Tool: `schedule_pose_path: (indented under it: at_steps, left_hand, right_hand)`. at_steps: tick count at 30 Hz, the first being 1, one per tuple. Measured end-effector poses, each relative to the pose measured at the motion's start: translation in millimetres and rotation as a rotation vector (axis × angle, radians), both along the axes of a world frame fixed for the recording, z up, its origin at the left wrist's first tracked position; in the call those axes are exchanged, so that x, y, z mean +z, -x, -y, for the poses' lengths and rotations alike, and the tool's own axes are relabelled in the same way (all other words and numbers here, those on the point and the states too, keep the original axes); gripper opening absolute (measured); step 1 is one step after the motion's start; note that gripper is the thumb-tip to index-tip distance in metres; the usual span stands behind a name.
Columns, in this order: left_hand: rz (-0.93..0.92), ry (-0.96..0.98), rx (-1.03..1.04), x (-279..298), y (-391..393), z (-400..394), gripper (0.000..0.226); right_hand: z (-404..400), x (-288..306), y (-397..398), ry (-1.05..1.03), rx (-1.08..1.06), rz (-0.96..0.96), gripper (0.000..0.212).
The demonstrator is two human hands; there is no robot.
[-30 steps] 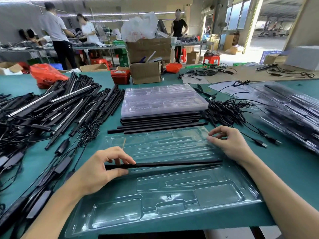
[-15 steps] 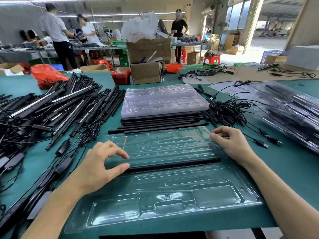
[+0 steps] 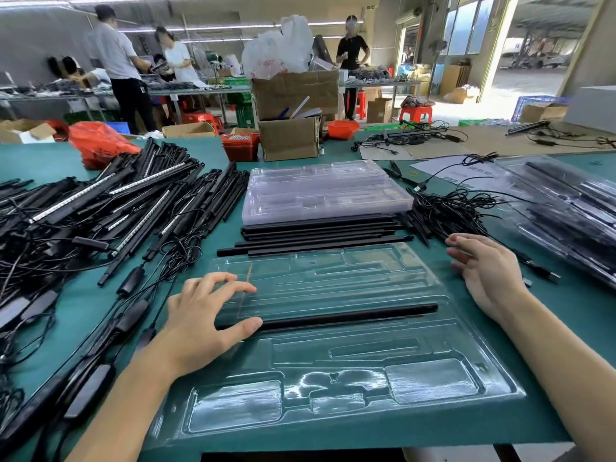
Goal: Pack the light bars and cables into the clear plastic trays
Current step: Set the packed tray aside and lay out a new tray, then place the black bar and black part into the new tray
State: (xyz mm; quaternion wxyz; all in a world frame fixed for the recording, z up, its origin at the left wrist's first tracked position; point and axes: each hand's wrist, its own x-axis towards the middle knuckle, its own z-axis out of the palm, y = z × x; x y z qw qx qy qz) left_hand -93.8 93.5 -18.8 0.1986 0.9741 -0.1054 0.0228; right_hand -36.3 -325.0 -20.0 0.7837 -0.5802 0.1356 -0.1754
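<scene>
A green, matte counter point(image 3: 566, 345) fills the view. At about 9 o'clock a wide heap of black light bars point(image 3: 110, 208) sprawls over it, some showing white LED strips, tangled with thin black leads and inline controller boxes. At 3 o'clock lie filled clear trays point(image 3: 563, 208), glossy and dark with contents.

In the centre, toward 6 o'clock, the open clear plastic tray point(image 3: 333, 378) lies flat, thin and shiny, moulded with long channels and rounded rectangular pockets. At 12 o'clock from it sits a stack of empty trays point(image 3: 323, 195), frosted-looking, and just in front of that stack a row of loose black bars point(image 3: 316, 240) lying crosswise. A knot of black cables point(image 3: 446, 211) sits at about 2 o'clock.

One slim black light bar point(image 3: 350, 316) lies seated crosswise in the tray's middle channel.

The left hand point(image 3: 200, 321) rests at 8 o'clock on the tray's left edge, fingers point(image 3: 230, 283) loosely spread and lightly arched over the plastic, gripping nothing; its thumb tip touches the bar's left end. The right hand point(image 3: 486, 275) is at 3 o'clock, just off the tray's right edge, fingers nearly straight and close together, pointing toward 10 o'clock, holding nothing. The bar's right end lies near it at about 7 o'clock, apart from the fingers.
</scene>
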Motion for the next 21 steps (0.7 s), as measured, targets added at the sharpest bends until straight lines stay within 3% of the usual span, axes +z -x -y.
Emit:
schedule_pose_path:
  at_steps: [3, 7, 11, 13, 16, 21]
  left_hand:
    - [0.005, 0.012, -0.001, -1.1, -0.7, -1.2, 0.068]
    - [0.004, 0.027, -0.002, -1.3, 0.1, -0.3, 0.068]
    - [0.005, 0.043, 0.003, 0.4, 1.0, 0.6, 0.072]
    - [0.010, 0.050, 0.003, 0.2, 1.7, 0.4, 0.072]
    - [0.017, 0.058, 0.006, -0.9, 1.0, 0.0, 0.072]
    - [0.039, 0.075, -0.002, -4.2, -0.8, -1.5, 0.067]
  right_hand:
    - [3.3, 4.8, -9.8, 0.170, 0.032, -0.118, 0.012]
    - [2.9, 10.3, -23.1, 0.684, -0.040, -0.230, 0.011]
    - [-7.0, 9.1, -28.5, 1.241, 0.161, -0.402, 0.036]
    - [-14.6, 9.2, -27.9, 1.412, 0.163, -0.467, 0.037]
    - [-19.9, 11.3, -24.6, 1.476, 0.061, -0.420, 0.023]
    - [-18.9, 13.6, -24.3, 1.354, -0.118, -0.292, 0.010]
